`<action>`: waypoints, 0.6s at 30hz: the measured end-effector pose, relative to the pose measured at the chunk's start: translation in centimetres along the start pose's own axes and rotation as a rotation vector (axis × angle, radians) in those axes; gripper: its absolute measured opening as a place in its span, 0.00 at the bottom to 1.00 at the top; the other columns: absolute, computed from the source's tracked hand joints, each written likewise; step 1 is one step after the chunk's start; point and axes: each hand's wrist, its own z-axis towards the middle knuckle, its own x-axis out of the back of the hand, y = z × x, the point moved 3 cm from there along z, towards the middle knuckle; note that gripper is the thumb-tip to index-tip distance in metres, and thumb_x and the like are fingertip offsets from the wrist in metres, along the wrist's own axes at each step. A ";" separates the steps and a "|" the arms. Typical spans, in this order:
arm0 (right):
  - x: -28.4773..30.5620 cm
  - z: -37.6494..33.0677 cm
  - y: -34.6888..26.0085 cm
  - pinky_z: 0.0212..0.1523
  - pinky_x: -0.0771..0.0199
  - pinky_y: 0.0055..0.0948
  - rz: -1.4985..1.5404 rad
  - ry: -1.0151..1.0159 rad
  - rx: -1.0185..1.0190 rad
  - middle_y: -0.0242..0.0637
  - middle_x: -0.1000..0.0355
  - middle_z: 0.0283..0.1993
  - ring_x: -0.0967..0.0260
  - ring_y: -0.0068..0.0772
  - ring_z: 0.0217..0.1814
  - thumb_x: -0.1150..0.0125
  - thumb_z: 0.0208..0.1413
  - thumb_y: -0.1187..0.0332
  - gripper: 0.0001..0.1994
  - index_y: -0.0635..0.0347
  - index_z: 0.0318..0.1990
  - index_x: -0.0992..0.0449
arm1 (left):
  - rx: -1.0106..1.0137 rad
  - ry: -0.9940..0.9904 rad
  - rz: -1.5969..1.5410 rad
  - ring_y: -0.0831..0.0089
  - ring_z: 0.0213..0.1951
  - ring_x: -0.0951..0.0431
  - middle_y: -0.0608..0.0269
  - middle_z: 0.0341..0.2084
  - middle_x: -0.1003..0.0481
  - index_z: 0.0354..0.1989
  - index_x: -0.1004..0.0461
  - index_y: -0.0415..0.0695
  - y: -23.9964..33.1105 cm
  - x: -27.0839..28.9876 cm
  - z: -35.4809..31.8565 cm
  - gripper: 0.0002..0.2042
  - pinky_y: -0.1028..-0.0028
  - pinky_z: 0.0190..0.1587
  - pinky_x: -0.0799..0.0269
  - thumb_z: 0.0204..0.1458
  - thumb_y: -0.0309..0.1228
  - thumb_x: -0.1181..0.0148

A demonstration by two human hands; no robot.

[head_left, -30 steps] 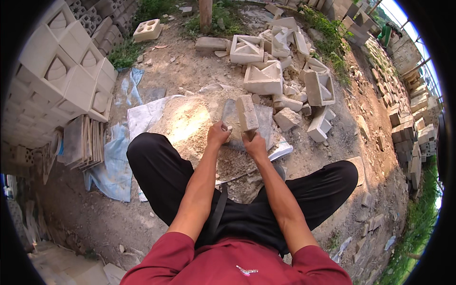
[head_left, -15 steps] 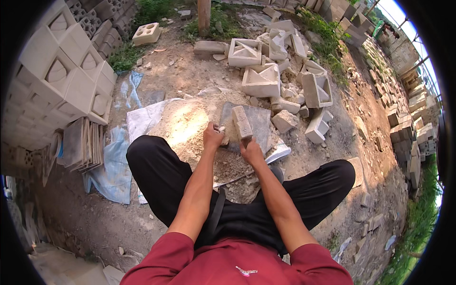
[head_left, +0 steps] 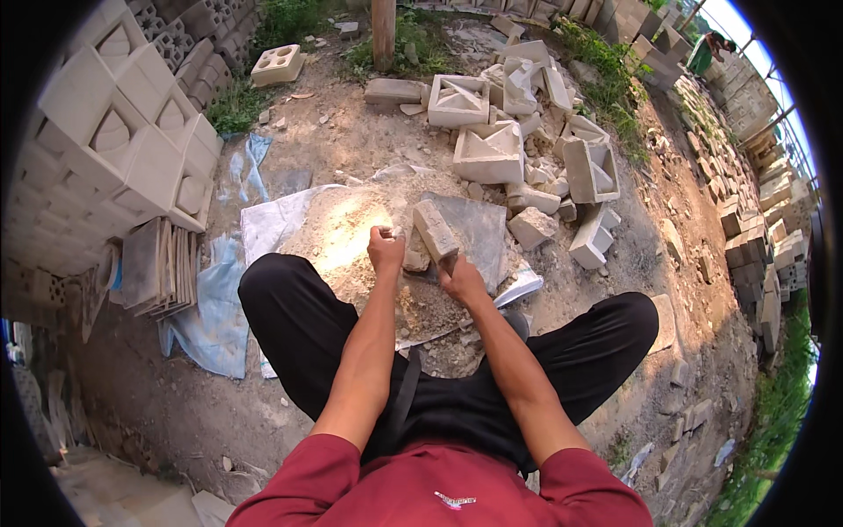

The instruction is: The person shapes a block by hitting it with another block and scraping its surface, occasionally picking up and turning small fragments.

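Hands (head_left: 386, 250) (head_left: 458, 279) on block piece (head_left: 435, 230), rubble (head_left: 527, 167) beyond.

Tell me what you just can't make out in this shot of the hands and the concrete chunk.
Head view only:
- What the left hand grips: its closed fingers hide it.
- The lower end of the concrete chunk: covered by the right hand.
- The smaller lump between the hands: partly hidden, so its shape is unclear.
- The distant person at the top right: too small.

block stack (head_left: 132, 149) left, broken blocks (head_left: 527, 149) ahead, sand pile (head_left: 342, 237) between knees
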 end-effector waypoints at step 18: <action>1.8 -0.3 0.5 0.49 0.31 0.52 0.210 0.149 -0.114 0.69 0.29 0.40 0.30 0.68 0.47 0.45 0.54 0.52 0.28 0.76 0.47 0.34 | -0.116 -0.286 0.114 0.55 0.38 0.21 0.49 0.35 0.22 0.40 0.20 0.42 -1.0 -3.1 -1.3 0.14 0.62 0.43 0.27 0.47 0.36 0.36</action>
